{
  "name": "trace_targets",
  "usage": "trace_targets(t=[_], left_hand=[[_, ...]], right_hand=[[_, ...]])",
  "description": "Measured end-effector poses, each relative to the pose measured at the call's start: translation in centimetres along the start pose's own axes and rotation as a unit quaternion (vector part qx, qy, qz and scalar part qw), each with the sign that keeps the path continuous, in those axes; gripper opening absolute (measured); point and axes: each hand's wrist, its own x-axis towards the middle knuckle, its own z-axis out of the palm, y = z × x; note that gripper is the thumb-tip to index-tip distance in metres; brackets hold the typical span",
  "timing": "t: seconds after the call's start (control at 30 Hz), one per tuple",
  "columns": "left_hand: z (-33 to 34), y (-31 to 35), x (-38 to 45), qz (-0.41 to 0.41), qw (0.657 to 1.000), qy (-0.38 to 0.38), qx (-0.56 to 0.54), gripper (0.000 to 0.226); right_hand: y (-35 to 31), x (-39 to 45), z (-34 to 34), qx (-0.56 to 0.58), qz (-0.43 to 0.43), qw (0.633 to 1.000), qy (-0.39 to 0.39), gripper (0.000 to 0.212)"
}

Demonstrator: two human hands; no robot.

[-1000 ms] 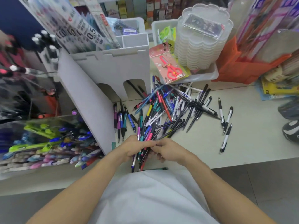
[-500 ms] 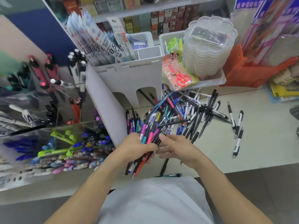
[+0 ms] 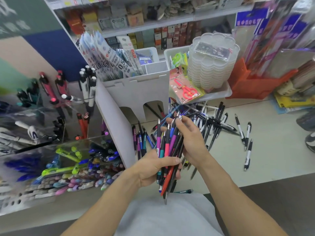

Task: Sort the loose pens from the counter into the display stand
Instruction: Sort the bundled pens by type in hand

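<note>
A: Position, both hands?

B: Close together, raised above the near edge of the counter point(image 3: 272, 167). Left hand point(image 3: 151, 169) wrapped round the lower half of a bundle of pens point(image 3: 167, 150), thumb across the front. Bundle near upright, tips fanned out at top. Right hand point(image 3: 190, 140) against the bundle's right side, fingers bent round the upper ends.

A: Is the right hand holding a single pen or the lot?

B: Can't tell. Its fingertips are buried among the pen tops, and the picture is a bit smeared there.

A: Colours in the bundle?

B: Purple, teal, red, black, blue barrels. A red one sticks out lowest, beside a dark one.

A: The rest of the pens?

B: Loose pile point(image 3: 209, 121) on the counter behind the hands, mostly dark barrels, crossed over each other. Four black-and-white ones point(image 3: 247, 138) lie apart to the right. A short row point(image 3: 141, 140) lies beside the white divider panel point(image 3: 114, 126).

A: And the stand?

B: Clear display stand point(image 3: 68, 160) to the left, tiered, compartments already holding blue, green and pastel pens. Upper tiers hold red and black ones upright.

A: Anything else?

B: Packaged red scissors point(image 3: 186, 90) in a white tray point(image 3: 228, 92) with stacked clear containers point(image 3: 213, 65), behind the pile.
</note>
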Motion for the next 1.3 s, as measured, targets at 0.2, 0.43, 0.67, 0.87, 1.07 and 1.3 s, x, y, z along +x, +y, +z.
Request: trace_targets(t=[0.2,0.43,0.67,0.87,1.07,1.3], left_hand=[[-0.8,-1.8,0.3,0.009,0.999,0.036,0.038,0.016],[-0.2,-2.4,0.9,0.014,0.996,0.064,-0.054,0.023],[0.4,-5.1,2.5,0.0,0.991,0.058,0.122,0.032],[0.3,-5.6,2.7,0.019,0.975,0.036,0.217,0.033],[0.3,-5.1,2.5,0.025,0.995,0.039,0.09,0.04],[-0.4,-5.8,1.9,0.001,0.999,0.027,0.047,0.039]], right_hand=[[0.4,0.5,-0.4,-0.105,0.02,0.994,0.036,0.033],[2.6,-0.2,-0.5,-0.002,0.036,0.999,-0.003,0.039],[4.4,-1.5,-2.1,-0.203,-0.022,0.979,0.016,0.049],[5.0,-1.9,-2.6,-0.154,-0.032,0.987,0.021,0.059],[5.0,-1.8,-1.6,-0.214,-0.085,0.972,0.037,0.023],[6.0,-2.2,-1.7,-0.269,-0.027,0.961,-0.054,0.04]])
